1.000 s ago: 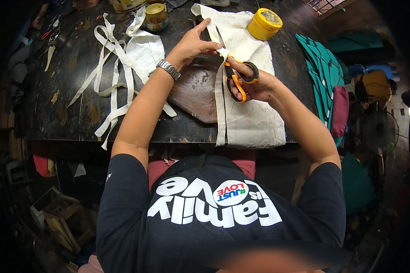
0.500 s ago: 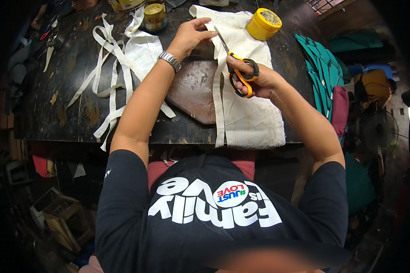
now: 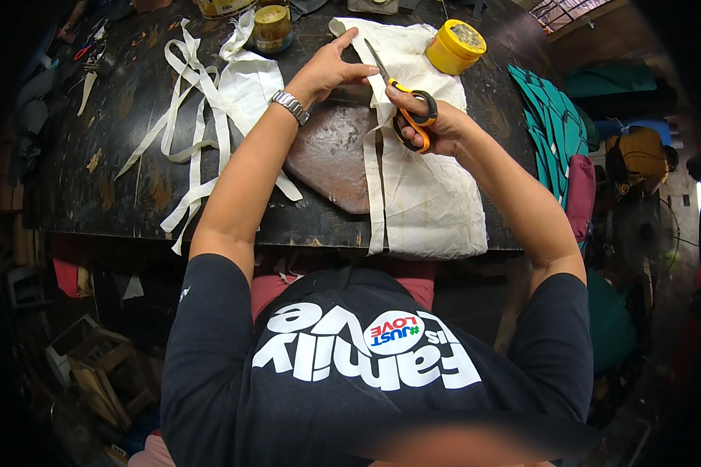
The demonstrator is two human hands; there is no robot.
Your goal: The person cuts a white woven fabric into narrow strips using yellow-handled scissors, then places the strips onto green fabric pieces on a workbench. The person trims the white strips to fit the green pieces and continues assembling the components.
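A length of off-white cloth point(image 3: 432, 194) lies on the dark table, and a narrow strip point(image 3: 375, 194) along its left side is cut apart from it toward the near edge. In my right hand point(image 3: 446, 128) are scissors point(image 3: 422, 117) with black, yellow and orange handles. Their blades point away and to the left, at the cloth's far part. My left hand point(image 3: 325, 74) rests at the cloth's far left edge, index finger and thumb spread apart, the thumb close to the blades. Under the cloth's left side sits a brown, angular flat slab point(image 3: 331, 159).
Loose white strips point(image 3: 197, 117) and a white cloth piece point(image 3: 249, 86) lie to the left. A yellow tub point(image 3: 456, 48) stands on the cloth's far right, a stained jar point(image 3: 273, 29) at the back. Green folded fabric point(image 3: 549, 124) lines the right table edge.
My right hand and the scissors have moved slightly, with the handles nearer together. The left hand's thumb has moved nearer to me, widening the gap to its index finger.
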